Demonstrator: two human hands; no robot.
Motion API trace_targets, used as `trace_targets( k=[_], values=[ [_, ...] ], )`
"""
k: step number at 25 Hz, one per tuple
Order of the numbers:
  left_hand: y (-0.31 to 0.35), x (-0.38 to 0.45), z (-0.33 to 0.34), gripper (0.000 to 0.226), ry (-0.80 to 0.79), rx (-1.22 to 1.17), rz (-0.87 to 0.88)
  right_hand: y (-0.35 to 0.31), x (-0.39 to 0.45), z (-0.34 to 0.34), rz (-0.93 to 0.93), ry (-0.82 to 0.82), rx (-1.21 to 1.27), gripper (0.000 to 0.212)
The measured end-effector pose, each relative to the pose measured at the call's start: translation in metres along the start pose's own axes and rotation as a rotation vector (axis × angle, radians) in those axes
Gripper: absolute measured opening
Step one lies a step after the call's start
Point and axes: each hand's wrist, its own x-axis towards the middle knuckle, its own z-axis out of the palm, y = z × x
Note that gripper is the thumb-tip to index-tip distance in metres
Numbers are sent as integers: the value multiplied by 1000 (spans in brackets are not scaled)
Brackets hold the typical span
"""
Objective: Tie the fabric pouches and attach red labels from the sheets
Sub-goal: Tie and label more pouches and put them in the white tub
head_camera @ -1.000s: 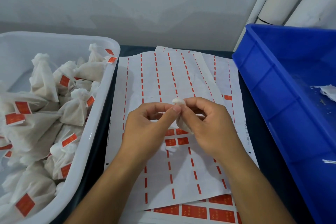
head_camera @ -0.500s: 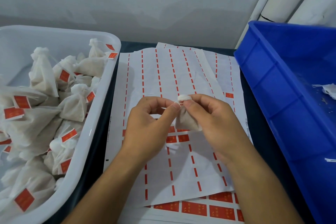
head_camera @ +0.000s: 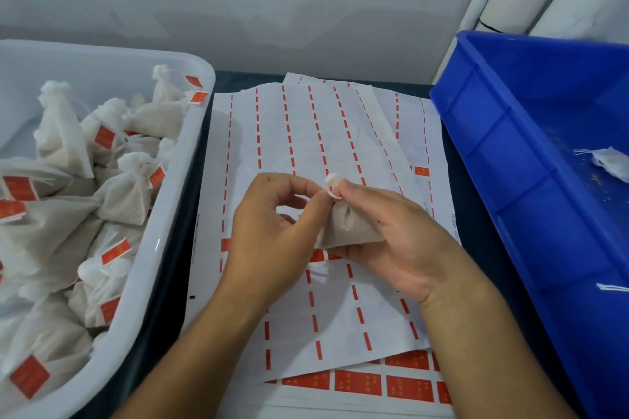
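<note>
Left of frame: a white tub (head_camera: 177, 214) holds a heap of tied fabric pouches (head_camera: 126, 194), each carrying a small red label (head_camera: 105, 137); the print on these labels is too small to read.

Centre: a stack of label sheets (head_camera: 306, 133) lies on the dark table (head_camera: 170, 282) between the two containers. The top sheet is mostly peeled, leaving only rows of short red dashes and a few remaining red labels (head_camera: 422, 171). A line of small print runs along its right edge but cannot be read. At the lower edge of the frame, a fuller sheet beneath shows a row of unused red labels (head_camera: 357, 383) with faint gold marks, likewise illegible.

Above the sheets, the left hand (head_camera: 269, 235) has its fingers curled, thumb and forefinger pinching at the neck of the pouch in hand (head_camera: 347, 228); what exactly it pinches is too fine to make out. The right hand (head_camera: 398, 248) grips this filled pouch, cradling its body in the fingers with the thumb pressed just below the gathered white top.

Right of frame: a blue crate (head_camera: 493, 153) contains one loose white pouch (head_camera: 609, 161) with trailing strings and, nearer the lower right, a stray white string (head_camera: 612, 287).
</note>
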Motion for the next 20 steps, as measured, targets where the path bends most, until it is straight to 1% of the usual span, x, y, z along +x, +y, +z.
trace_targets(
  k=[3, 5, 6, 8, 9, 13, 16, 18, 20],
  values=[
    [-1, -2, -2, 25, 64, 119, 182, 1, 2, -1, -6, 45, -14, 40],
    [-2, -2, -4, 26, 83, 174, 254, 3, 3, -1, -17, 68, -36, 37],
    [-3, -2, -4, 23, 75, 183, 243, 3, 3, -1, -26, 77, -52, 33],
    [-2, -2, -4, 19, 27, 157, 153, 3, 3, 0, -48, 94, -90, 28],
    [-1, -2, -3, 19, -2, 121, 98, 3, 2, 0, -61, 98, -111, 29],
    [6, -1, -3, 13, -56, -123, -135, 2, 0, 2, -101, 120, -203, 38],
    [8, -2, -1, 36, -68, -179, -194, 5, 2, 2, -120, 149, -253, 29],
    [7, -1, 0, 37, -87, -184, -217, 5, 2, 2, -128, 156, -253, 27],
    [7, -1, -1, 32, -113, -189, -246, 5, 2, 1, -132, 161, -232, 33]
  ],
)
